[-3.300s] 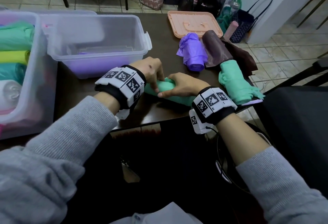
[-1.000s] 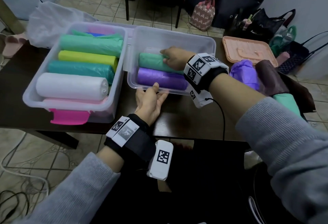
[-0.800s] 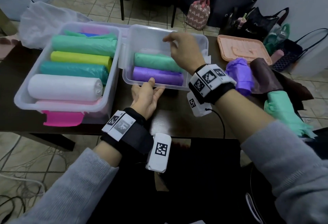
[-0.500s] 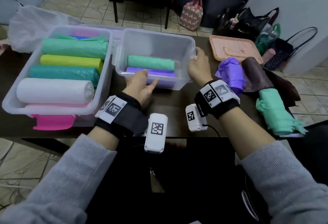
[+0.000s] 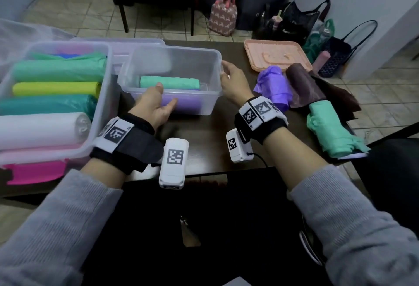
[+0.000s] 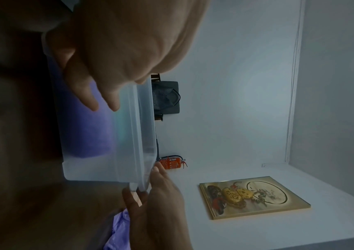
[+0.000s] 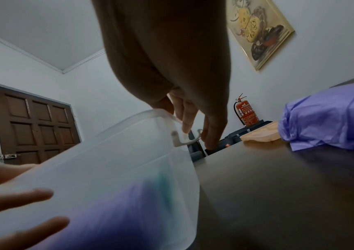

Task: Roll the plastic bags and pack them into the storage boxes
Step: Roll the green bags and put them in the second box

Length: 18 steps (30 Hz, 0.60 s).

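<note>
The left hand (image 5: 156, 106) lies flat against the near wall of the small clear box (image 5: 204, 59), with the thumb over the rim and the straight fingers (image 6: 90, 96) pressing on the outside of the wall; it does not close around anything. The right hand (image 5: 233, 81) is at the right end of the same box, and its fingers (image 7: 188, 121) touch the small handle tab (image 7: 184, 137) under the rim, only lightly bent, so it is touching more than grasping. Inside the box, just beyond the left thumb, a green roll (image 5: 170, 82) lies along the length of the box, and a purple roll (image 5: 188, 104) lies beside it on the near side, seen through the wall under the left fingers. To the left of the left hand stands a bigger clear box (image 5: 99, 122), which holds a white roll (image 5: 40, 129), a teal roll (image 5: 47, 104), a yellow roll (image 5: 54, 88) and a light green roll (image 5: 59, 70) side by side. To the right of the right hand, on the dark table (image 5: 208, 131), lie a loose purple bag (image 5: 274, 86), a brown bag (image 5: 303, 86) and a green bag (image 5: 331, 131), close together. Beyond them is a pink lid (image 5: 276, 56).
</note>
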### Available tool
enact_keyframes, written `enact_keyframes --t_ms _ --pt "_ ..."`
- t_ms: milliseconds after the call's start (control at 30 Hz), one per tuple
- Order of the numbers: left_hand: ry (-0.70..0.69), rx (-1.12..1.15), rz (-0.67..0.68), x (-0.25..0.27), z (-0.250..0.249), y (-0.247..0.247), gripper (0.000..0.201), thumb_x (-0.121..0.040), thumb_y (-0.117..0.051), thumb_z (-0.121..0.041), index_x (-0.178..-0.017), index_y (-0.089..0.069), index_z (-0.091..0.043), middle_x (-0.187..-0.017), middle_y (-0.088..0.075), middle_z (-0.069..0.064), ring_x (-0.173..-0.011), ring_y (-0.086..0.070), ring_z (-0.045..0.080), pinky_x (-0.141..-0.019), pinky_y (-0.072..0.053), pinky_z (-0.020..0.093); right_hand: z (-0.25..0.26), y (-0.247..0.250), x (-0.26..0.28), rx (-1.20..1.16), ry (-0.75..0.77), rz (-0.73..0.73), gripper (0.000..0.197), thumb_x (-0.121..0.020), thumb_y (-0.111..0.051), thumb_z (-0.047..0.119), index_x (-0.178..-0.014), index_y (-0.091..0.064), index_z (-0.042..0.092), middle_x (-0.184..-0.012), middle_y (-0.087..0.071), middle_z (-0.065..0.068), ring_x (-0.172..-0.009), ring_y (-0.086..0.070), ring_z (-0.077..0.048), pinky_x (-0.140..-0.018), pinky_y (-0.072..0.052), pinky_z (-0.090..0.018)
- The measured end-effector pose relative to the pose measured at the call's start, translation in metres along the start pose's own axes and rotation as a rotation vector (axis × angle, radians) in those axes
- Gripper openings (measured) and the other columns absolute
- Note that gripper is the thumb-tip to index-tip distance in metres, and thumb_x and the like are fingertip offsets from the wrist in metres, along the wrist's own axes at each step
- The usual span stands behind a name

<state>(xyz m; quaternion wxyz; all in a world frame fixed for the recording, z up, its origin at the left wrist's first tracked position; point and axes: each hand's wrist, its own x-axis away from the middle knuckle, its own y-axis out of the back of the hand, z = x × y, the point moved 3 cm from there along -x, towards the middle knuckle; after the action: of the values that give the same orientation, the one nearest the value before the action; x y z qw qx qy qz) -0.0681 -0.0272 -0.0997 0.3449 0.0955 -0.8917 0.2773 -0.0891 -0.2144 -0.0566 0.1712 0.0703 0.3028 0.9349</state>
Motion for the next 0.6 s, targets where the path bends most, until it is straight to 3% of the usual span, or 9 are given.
enact_keyframes --t_ms 100,200,300,400,500,600 --pt "-0.007 0.007 0.003 0.006 0.000 -0.001 0.056 -0.097 -0.051 -0.021 -0.146 -0.026 -0.013 -0.153 -0.018 0.011 -0.137 -0.029 0.035 -0.069 -0.053 0.035 -0.002 0.001 -0.001 0.006 0.025 0.016 0.044 -0.099 -0.040 0.016 -0.142 -0.038 0.007 -0.143 -0.045 -0.010 -0.132 -0.042 -0.022 -0.108 -0.033 -0.031" --pt "-0.034 -0.003 0.002 0.020 0.000 -0.006 0.053 -0.098 -0.049 -0.020 -0.146 -0.027 -0.012 -0.153 -0.021 0.008 -0.137 -0.029 0.031 -0.090 -0.048 0.041 -0.005 0.004 0.001 -0.042 0.033 0.025 0.043 -0.099 -0.042 0.018 -0.141 -0.040 0.009 -0.143 -0.046 -0.007 -0.132 -0.042 -0.020 -0.108 -0.034 -0.031" --pt "-0.050 -0.021 -0.006 0.040 0.007 -0.008 0.056 -0.097 -0.051 -0.027 -0.145 -0.025 -0.013 -0.149 -0.027 0.012 -0.129 -0.042 0.030 -0.087 -0.048 0.043 -0.015 0.012 0.006 -0.102 0.023 -0.063 0.040 -0.098 -0.044 0.018 -0.138 -0.044 0.010 -0.141 -0.047 -0.007 -0.129 -0.044 -0.018 -0.108 -0.036 -0.032" --pt "-0.119 -0.129 0.043 0.065 0.035 -0.016 0.062 -0.097 -0.048 -0.035 -0.147 -0.016 -0.016 -0.147 -0.031 0.008 -0.127 -0.046 0.026 -0.097 -0.045 0.045 -0.033 0.031 0.012 -0.089 0.020 -0.223 0.035 -0.096 -0.044 0.010 -0.131 -0.049 0.008 -0.132 -0.052 -0.010 -0.122 -0.048 -0.019 -0.104 -0.037 -0.027" --pt "-0.174 -0.463 0.212 0.080 0.082 -0.037 0.062 -0.096 -0.050 -0.032 -0.148 -0.020 -0.013 -0.147 -0.035 0.004 -0.126 -0.044 0.020 -0.104 -0.037 0.039 -0.056 0.063 0.018 0.039 -0.045 -0.333 0.038 -0.088 -0.044 0.000 -0.124 -0.055 0.007 -0.126 -0.054 -0.014 -0.119 -0.049 -0.024 -0.100 -0.034 -0.025" --pt "-0.405 -1.202 0.410 0.082 0.125 -0.054 0.072 -0.094 -0.053 -0.034 -0.150 -0.015 -0.011 -0.155 -0.020 0.011 -0.143 -0.021 0.023 -0.116 -0.017 0.031 -0.082 0.098 0.026 0.225 -0.189 -0.416 0.046 -0.084 -0.044 0.001 -0.129 -0.050 0.012 -0.134 -0.046 -0.014 -0.126 -0.040 -0.030 -0.105 -0.031 -0.035"
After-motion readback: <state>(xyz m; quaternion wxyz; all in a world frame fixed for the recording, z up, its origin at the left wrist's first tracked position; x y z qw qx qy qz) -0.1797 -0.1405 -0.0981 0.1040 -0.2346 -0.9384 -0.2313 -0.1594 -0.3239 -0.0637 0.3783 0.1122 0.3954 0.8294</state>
